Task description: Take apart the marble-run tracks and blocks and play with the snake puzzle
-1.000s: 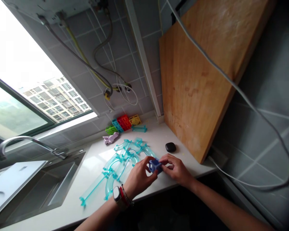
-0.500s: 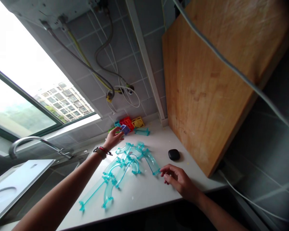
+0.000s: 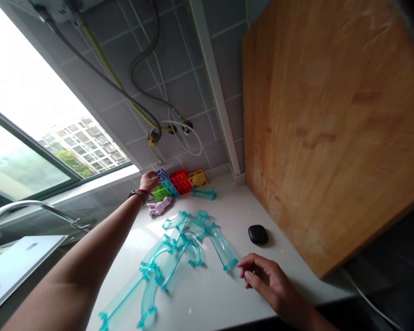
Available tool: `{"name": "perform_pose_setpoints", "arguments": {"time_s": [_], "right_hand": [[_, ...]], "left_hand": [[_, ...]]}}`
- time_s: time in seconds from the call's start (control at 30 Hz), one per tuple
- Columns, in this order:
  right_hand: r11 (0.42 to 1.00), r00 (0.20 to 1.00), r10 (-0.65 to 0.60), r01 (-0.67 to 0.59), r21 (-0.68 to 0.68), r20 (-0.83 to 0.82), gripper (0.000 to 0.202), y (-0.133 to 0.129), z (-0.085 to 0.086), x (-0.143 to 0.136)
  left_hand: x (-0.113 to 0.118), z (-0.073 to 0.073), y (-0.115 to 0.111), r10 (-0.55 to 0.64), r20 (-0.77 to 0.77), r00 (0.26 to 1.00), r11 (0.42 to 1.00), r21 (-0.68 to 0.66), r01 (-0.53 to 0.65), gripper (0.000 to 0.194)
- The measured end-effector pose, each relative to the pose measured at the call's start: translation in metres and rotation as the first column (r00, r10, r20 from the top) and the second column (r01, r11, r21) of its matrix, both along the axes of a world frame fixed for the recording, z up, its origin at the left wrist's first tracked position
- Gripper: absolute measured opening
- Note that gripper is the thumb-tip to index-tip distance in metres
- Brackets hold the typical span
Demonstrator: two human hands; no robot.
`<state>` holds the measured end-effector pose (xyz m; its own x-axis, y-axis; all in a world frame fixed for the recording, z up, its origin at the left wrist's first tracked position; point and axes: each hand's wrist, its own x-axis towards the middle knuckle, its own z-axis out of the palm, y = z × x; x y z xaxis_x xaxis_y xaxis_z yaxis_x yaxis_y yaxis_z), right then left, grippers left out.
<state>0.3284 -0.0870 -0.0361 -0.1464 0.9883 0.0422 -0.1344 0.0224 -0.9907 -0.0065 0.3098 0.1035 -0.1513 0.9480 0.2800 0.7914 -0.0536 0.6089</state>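
Observation:
My left hand (image 3: pixel 149 181) reaches to the back of the counter, its fingers closed on a blue-purple block (image 3: pixel 162 174). That block is up against the stacked toy blocks: a red one (image 3: pixel 181 181), a light-blue one (image 3: pixel 170 187) and a green one (image 3: pixel 160 193). Pale purple pieces (image 3: pixel 159 206) lie just in front of them. Across the middle stretches a branching layout of clear turquoise track pieces (image 3: pixel 175 253). My right hand (image 3: pixel 267 280) hovers near the end of a straight track piece (image 3: pixel 222 247), fingers loosely curled, thumb apart, nothing held.
A yellow block (image 3: pixel 198 178) and more turquoise track (image 3: pixel 204 193) sit by the back wall. On the right are a black rounded case (image 3: pixel 258 234) and a large wooden board (image 3: pixel 324 133). A faucet (image 3: pixel 37 205) arches at left, and hoses (image 3: pixel 113 85) hang on the wall.
My left hand has moved the blue-purple block left and back, uncovering the light-blue, green and pale purple pieces. The view has shifted closer. My right hand keeps its pose beside the track end.

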Motion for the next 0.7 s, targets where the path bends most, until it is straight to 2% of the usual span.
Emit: {"name": "perform_pose_setpoints", "arguments": {"time_s": [0.13,0.3,0.7], "right_hand": [[1.0,1.0,-0.016,0.016,-0.005,0.004,0.034,0.001,0.0,0.001],[1.0,1.0,0.01,-0.01,-0.017,0.004,0.034,0.001,-0.003,0.004],[1.0,1.0,0.014,-0.015,-0.024,-0.014,0.034,0.001,-0.007,0.005]], "left_hand": [[0.0,-0.01,0.021,-0.057,-0.058,0.997,0.997,-0.05,0.054,0.036],[-0.001,-0.015,0.038,-0.103,-0.101,0.99,0.992,-0.079,0.095,0.035],[0.003,-0.018,0.05,-0.173,-0.13,0.976,0.98,-0.126,0.156,0.034]]}}
